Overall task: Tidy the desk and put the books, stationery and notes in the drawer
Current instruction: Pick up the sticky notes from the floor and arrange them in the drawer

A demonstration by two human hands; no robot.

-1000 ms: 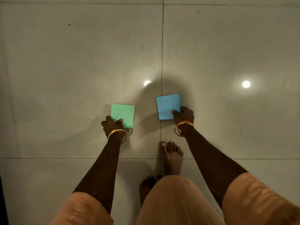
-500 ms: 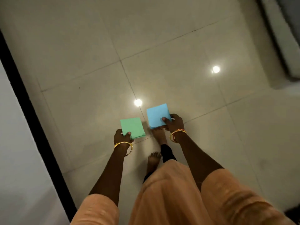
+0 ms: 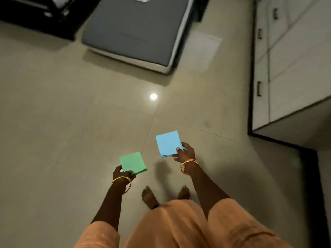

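Left hand point(image 3: 123, 174) holds green notes point(image 3: 132, 163) — seemingly flat, corner-forward.

1. Green notes point(image 3: 132, 163): a thin square pad of green paper, lower centre of the frame, held roughly flat and turned slightly clockwise, gripped at its lower left corner by the left hand point(image 3: 122, 174).
2. Blue notes point(image 3: 168, 143): a square light-blue pad, just right of centre and higher in the frame, tilted, pinched at its lower right corner by the right hand point(image 3: 184, 152).
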